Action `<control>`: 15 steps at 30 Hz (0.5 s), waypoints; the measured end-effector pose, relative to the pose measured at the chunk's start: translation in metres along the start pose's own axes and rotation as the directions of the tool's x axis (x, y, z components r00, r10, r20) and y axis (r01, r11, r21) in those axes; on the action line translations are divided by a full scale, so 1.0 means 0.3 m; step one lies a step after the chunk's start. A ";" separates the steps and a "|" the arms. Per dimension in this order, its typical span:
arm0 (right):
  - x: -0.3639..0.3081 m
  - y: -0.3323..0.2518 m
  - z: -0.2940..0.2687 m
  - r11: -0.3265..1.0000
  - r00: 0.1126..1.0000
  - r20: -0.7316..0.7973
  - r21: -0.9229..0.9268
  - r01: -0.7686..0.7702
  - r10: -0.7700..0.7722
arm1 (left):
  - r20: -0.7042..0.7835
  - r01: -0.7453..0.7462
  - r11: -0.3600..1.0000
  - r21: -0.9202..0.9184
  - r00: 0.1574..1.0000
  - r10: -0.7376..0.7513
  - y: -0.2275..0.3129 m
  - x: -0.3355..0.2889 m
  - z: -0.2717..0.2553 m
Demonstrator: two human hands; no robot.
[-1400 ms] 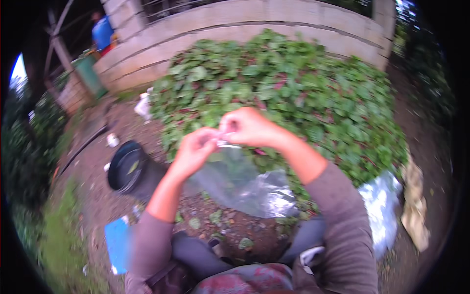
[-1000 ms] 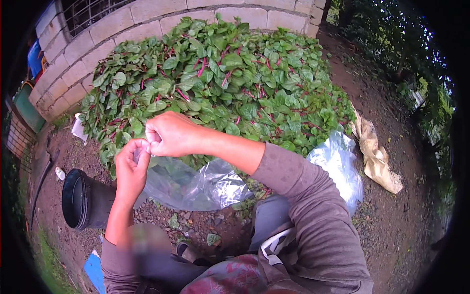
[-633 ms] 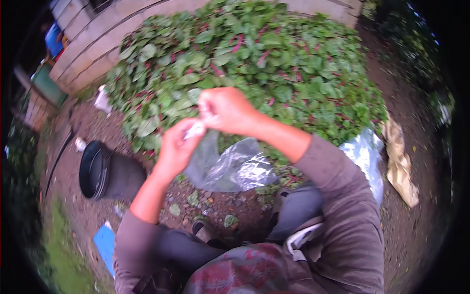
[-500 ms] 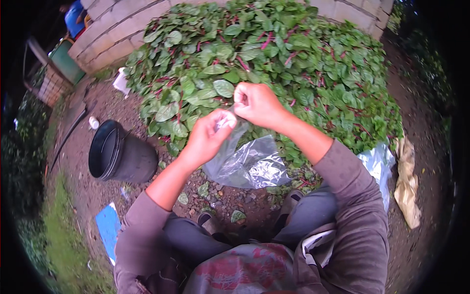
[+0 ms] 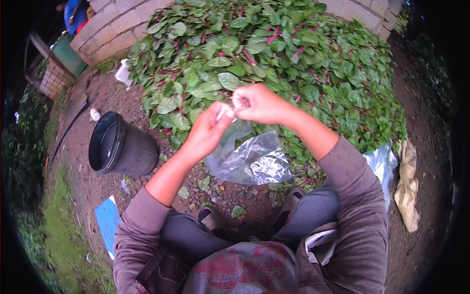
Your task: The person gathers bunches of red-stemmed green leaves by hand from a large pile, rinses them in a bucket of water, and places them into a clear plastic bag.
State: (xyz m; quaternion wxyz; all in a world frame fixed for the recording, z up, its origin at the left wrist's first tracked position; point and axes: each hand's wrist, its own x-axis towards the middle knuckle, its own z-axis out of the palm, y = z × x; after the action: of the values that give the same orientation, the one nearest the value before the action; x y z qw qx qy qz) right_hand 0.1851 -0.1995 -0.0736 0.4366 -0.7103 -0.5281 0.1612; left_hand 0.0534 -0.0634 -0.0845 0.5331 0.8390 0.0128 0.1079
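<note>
A clear plastic bag (image 5: 249,159) hangs from both my hands, its shiny lower part spread over the ground and the near edge of the leaves. My left hand (image 5: 208,128) pinches the bag's upper edge between thumb and fingers. Close beside it, almost touching, my right hand (image 5: 259,104) is closed on the same edge, fingers curled inward. Behind the hands lies a large heap of leafy greens (image 5: 215,76) with broad green leaves and reddish-purple stems. Nothing but bare bag film shows between my fingers.
To the left a black bucket (image 5: 125,147) leans tilted on the soil, near a blue board (image 5: 107,220). At right lie another clear plastic sheet (image 5: 383,164) and a tan sack (image 5: 407,188). A block wall (image 5: 115,34) stands behind; a person in blue (image 5: 74,14) is at far left.
My hands have drawn slightly closer together at the bag's edge, and the right fingers have turned a little. The bag's lower part has shifted slightly; the view has moved a bit.
</note>
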 end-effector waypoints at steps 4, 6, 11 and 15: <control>-0.002 -0.010 0.049 0.933 0.997 -0.066 -0.359 0.015 -0.042 | -0.076 -0.042 0.940 0.339 0.995 0.072 0.020 -0.017 0.016; -0.011 -0.006 0.054 0.930 0.996 -0.095 -0.367 -0.035 0.001 | -0.099 -0.074 0.944 0.321 0.989 0.112 0.011 -0.016 0.041; 0.010 0.032 0.070 0.876 0.978 -0.207 -0.465 -0.124 0.029 | -0.163 -0.066 0.957 0.282 0.980 0.116 -0.049 0.000 0.080; 0.028 0.065 0.066 0.854 0.972 -0.226 -0.492 -0.169 0.062 | -0.134 0.002 0.970 0.244 0.990 0.032 -0.056 0.005 0.079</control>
State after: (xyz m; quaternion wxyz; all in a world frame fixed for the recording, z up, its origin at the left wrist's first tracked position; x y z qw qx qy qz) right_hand 0.1864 -0.1843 -0.0984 0.2749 -0.8432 -0.4611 -0.0301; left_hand 0.0611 -0.0772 -0.1089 0.4232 0.8888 0.0562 0.1668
